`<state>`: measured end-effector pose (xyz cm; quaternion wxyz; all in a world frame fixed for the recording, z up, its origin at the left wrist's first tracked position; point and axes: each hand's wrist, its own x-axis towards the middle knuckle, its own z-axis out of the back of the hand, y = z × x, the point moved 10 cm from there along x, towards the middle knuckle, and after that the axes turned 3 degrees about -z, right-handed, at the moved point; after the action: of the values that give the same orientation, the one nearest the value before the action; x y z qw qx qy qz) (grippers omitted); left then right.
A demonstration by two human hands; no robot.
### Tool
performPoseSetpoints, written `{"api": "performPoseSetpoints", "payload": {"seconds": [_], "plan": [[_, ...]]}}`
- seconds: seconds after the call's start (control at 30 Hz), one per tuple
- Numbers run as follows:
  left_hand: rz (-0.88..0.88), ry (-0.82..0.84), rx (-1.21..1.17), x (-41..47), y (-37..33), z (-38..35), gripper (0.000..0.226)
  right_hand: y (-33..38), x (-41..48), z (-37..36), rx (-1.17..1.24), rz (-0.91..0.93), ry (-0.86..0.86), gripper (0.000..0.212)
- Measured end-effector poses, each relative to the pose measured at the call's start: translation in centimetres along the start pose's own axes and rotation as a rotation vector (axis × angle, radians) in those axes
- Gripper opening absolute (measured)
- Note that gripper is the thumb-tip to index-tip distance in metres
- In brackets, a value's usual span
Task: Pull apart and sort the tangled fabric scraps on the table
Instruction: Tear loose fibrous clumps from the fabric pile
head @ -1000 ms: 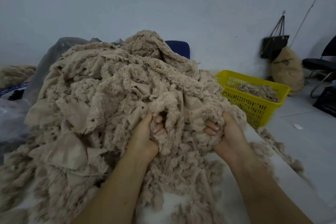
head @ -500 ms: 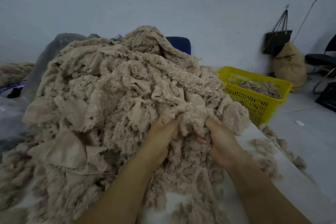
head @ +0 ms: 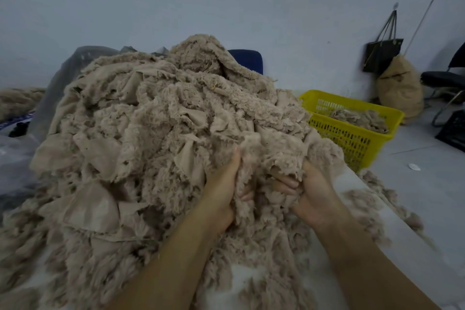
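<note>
A big pile of beige scraps [head: 156, 133] covers most of the table [head: 254, 278]. The scraps are tangled together, some fluffy and some smooth, and the pile rises high at the far side. Loose bits lie along the right edge of the table.

Both hands are in the near right part of the pile, close to each other but not touching. The left hand [head: 224, 191] grips a fluffy clump: its thumb points up along the fabric and its fingers [head: 245, 195] are curled into the clump from below. The right hand [head: 314, 194] also grips the scraps. Its fingers [head: 284, 181] are curled inward under a frayed edge, and its thumb is pressed on top of the fabric. I cannot tell if the two hands hold one piece or two.

To the right of the pile, past the table edge, stands a yellow basket [head: 352, 138] with a few scraps inside. Behind it a black bag [head: 382, 55] hangs on the wall above a tan sack [head: 400, 88]. A black chair [head: 442, 78] is at the far right. A blue seat back [head: 247, 59] shows behind the top of the pile.
</note>
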<state>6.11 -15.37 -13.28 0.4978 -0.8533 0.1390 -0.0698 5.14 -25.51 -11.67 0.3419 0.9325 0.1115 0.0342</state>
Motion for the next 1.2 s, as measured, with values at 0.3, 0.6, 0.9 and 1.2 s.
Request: {"api": "performPoseSetpoints", "payload": {"seconds": [0.3,0.6,0.9,1.2], "plan": [[-0.102,-0.019,0.057,-0.2,-0.5,0.2,0.006,-0.3,0.2,1.5,-0.269,0.039,-0.143,0.012],[0.025,-0.093,-0.387,0.3,-0.5,1.3,0.022,0.9,0.1,3.1,-0.265,0.089,-0.301,0.021],[-0.047,-0.130,-0.448,0.3,-2.1,2.8,0.017,5.5,-1.2,7.5,-0.642,0.253,-0.720,0.023],[-0.033,-0.054,-0.421,0.0,-1.8,2.1,0.037,2.2,-1.2,5.3,-1.958,-0.229,-0.321,0.039]]}}
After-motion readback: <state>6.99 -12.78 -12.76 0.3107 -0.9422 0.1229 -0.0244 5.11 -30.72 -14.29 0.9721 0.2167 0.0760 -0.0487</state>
